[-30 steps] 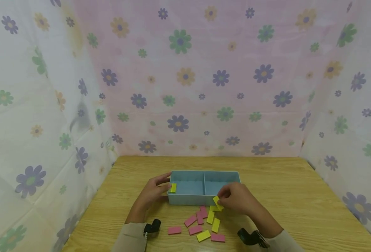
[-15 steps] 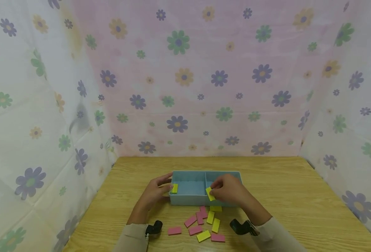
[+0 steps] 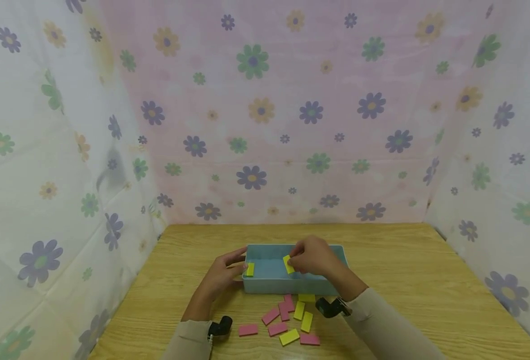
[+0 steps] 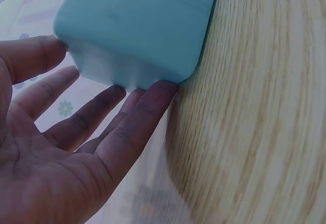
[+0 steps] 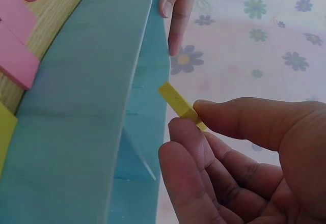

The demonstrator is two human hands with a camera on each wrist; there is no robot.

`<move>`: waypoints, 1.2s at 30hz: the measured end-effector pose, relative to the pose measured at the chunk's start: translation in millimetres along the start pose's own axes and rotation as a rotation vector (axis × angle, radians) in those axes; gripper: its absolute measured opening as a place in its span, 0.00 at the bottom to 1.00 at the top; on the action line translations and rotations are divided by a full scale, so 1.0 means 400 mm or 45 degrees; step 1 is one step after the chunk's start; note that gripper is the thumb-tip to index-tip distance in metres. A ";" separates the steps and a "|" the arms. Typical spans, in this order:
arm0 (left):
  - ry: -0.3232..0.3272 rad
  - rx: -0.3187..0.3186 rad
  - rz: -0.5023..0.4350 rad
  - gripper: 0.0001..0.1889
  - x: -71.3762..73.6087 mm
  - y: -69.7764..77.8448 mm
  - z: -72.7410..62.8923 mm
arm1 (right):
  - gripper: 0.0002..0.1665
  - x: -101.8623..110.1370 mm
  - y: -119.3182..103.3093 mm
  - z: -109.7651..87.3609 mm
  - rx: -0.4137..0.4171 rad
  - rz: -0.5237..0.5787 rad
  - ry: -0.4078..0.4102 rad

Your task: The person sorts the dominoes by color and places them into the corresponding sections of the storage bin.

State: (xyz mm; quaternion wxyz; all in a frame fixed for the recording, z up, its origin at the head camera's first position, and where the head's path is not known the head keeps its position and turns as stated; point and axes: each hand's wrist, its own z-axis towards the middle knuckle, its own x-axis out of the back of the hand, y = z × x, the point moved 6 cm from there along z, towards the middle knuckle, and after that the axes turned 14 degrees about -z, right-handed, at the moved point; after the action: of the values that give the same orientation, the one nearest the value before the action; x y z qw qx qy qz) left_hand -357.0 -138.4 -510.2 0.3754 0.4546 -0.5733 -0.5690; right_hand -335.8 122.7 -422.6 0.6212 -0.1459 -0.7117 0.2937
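Note:
A light blue two-compartment box (image 3: pixel 292 286) stands on the table. My left hand (image 3: pixel 221 272) rests against its left end; in the left wrist view the fairly straight fingers (image 4: pixel 135 119) touch the end wall. A yellow domino-like block (image 3: pixel 250 269) is in the left compartment, beside the left thumb. My right hand (image 3: pixel 316 257) pinches another yellow block (image 5: pixel 178 104) between thumb and fingertips. It holds that block tilted above the box, near the divider (image 5: pixel 135 158). The right hand hides much of the right compartment in the head view.
Several pink blocks (image 3: pixel 278 329) and yellow blocks (image 3: pixel 307 322) lie scattered on the wooden table (image 3: pixel 192 240) in front of the box. A flowered cloth (image 3: pixel 274 125) surrounds the table at the back and sides. A small black camera (image 3: pixel 330 307) sits on each wrist.
My right hand has carried the yellow block leftward and away from me, from the box's front right to above the divider. The left hand has stayed at the box's left end.

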 end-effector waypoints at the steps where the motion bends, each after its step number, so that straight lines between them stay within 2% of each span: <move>1: -0.005 0.001 -0.004 0.31 -0.001 -0.001 0.000 | 0.08 0.000 -0.003 0.005 -0.007 0.005 -0.003; 10: -0.023 0.011 -0.014 0.31 -0.005 -0.008 0.008 | 0.08 0.006 -0.029 0.056 -0.051 -0.039 -0.020; 22: -0.035 -0.002 -0.018 0.30 -0.014 0.006 0.004 | 0.03 -0.014 -0.068 0.102 -0.026 -0.019 -0.084; 32: -0.026 0.004 -0.034 0.31 -0.005 0.003 0.000 | 0.04 -0.043 -0.073 0.140 -0.119 0.073 -0.140; 36: -0.021 0.006 -0.031 0.30 0.000 0.002 0.001 | 0.04 -0.066 -0.080 0.154 -0.172 0.060 -0.146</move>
State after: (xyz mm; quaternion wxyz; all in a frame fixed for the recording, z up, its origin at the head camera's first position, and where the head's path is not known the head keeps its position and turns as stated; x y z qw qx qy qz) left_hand -357.5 -138.2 -509.4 0.3626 0.4577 -0.5721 -0.5760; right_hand -385.9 67.9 -427.9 0.5611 -0.1870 -0.7608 0.2674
